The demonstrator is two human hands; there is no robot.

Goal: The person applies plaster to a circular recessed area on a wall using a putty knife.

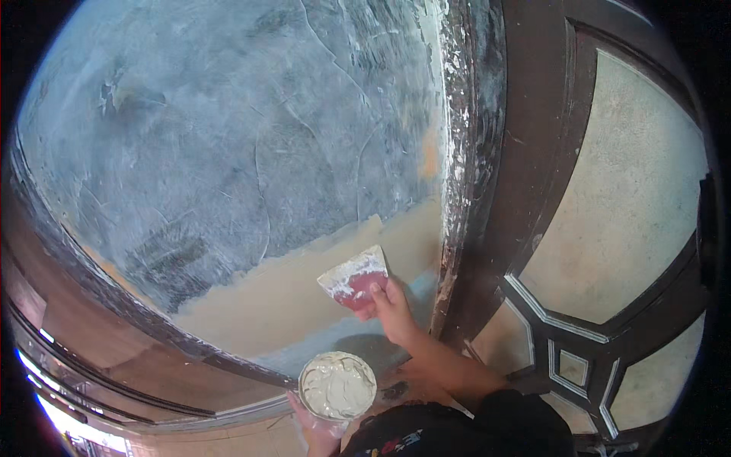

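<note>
Red scraper (355,283) gripped in the right hand (394,311), above the tub (302,390) the left hand (318,432) holds: likely mid-spreading; wall (228,152) contact unclear; next stroke needs even pressure.

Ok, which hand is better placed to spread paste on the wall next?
Probably the right hand: it holds the white-smeared red scraper close to the wall, while the left hand is occupied supporting the tub of pale paste.

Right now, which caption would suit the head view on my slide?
Left hand holds a tub of pale paste; right hand holds a smeared red scraper near a patchy wall.
</note>
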